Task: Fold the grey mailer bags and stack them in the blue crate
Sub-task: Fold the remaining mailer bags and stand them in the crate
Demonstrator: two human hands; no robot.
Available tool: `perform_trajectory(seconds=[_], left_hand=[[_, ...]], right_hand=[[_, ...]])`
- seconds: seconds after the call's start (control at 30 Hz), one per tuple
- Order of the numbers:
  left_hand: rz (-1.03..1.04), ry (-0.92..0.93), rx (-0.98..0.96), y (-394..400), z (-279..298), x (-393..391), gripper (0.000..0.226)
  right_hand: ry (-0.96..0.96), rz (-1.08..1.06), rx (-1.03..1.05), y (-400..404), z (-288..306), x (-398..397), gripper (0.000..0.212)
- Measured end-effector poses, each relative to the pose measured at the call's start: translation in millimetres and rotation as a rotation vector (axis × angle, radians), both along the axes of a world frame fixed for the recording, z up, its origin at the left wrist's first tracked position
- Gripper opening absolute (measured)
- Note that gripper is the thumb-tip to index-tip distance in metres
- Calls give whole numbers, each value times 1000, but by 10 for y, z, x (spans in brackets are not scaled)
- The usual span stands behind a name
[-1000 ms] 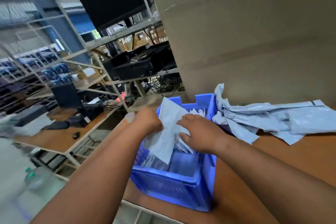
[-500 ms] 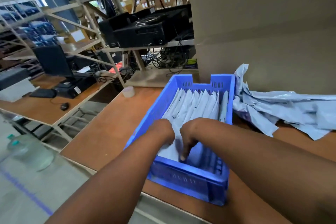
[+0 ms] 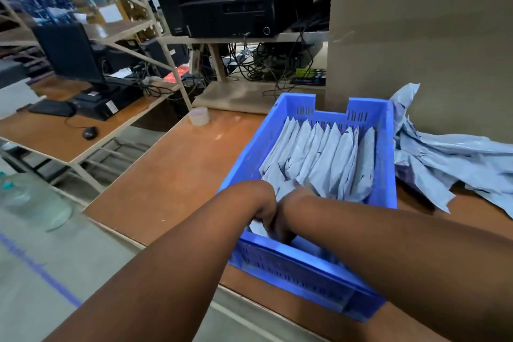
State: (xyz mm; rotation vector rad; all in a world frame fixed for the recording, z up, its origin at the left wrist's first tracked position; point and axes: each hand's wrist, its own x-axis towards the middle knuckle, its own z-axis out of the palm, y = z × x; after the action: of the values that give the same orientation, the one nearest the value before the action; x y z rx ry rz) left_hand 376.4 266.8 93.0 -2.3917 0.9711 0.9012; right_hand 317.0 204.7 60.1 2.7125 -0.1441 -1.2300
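left hand (image 3: 265,212) | right hand (image 3: 288,226) | fingers hidden inside blue crate (image 3: 384,153)

I see both forearms reaching down into the near end of the blue slotted plastic crate (image 3: 384,153), which sits on the brown wooden counter (image 3: 177,175). My left hand (image 3: 263,209) and right hand (image 3: 286,219) are pressed side by side, fingers curled down among the bags; what each grip actually holds is hidden. A row of folded grey plastic mailer bags (image 3: 324,155) stands on edge across the crate. Just beside its right wall lies a loose heap of crumpled grey mailer bags (image 3: 444,166), against a tall brown cardboard box (image 3: 422,30). A small roll of clear tape (image 3: 198,116) stands at the counter's far edge.
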Motion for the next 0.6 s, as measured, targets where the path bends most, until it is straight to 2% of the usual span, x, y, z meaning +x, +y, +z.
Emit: perform_trajectory(seconds=[0.03,0.13,0.2,0.27,0.3,0.33,0.37,0.43,0.47,0.6], left_hand=[[-36,-50,-31,1,-23,9,29],[-43,-210,-225,31,-50,54,21],[65,-163,-234,31,-53,86,25],[222,-19,-115,24,-51,38,28],[247,22,-57,20,-50,12,30],[232,29,-33,9,-64,4,30],[209,16,-31,0,-74,-2,28],[204,1,-36,-23,-120,17,20],[207,-14,-27,-31,-148,36,19],[150,-98,91,-46,-229,79,27]], right_hand=[[27,-32,48,-8,-51,25,44],[133,-206,285,-119,-74,90,68],[-1,-304,296,-226,-73,145,76],[-123,-310,172,-298,-118,176,115],[-159,-314,113,-290,-164,168,142],[-177,-311,74,-271,-207,137,159],[-171,-283,55,-233,-231,107,159],[-202,-212,60,-191,-221,59,126],[-202,-212,57,-191,-229,69,117],[-168,-281,-14,-276,-378,110,120]])
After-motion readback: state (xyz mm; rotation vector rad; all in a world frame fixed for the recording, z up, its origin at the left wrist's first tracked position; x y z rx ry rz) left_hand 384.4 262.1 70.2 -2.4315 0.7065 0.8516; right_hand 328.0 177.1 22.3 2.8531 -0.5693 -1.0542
